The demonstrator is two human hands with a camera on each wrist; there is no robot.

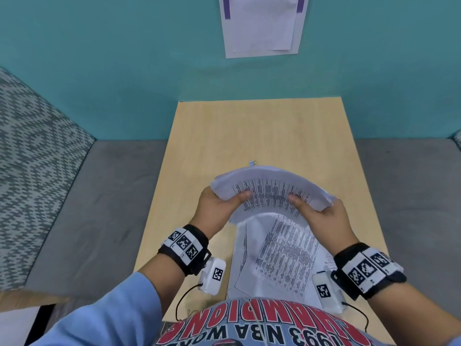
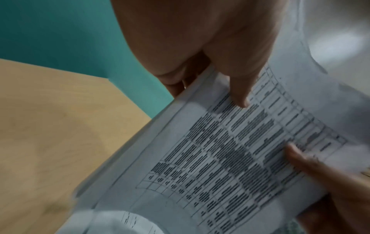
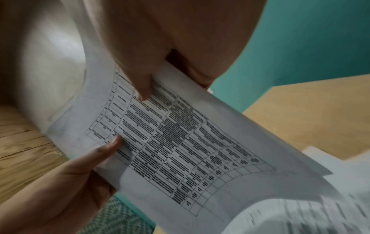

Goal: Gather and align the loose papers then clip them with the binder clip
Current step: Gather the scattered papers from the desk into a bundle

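Papers (image 1: 269, 188) bow upward above the table (image 1: 262, 131), pinched by left hand (image 1: 217, 208) and right hand (image 1: 326, 218).

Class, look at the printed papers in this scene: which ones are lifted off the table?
The bowed stack of papers, held at its ends by the left hand and right hand. The other loose sheets lie flat on the table.
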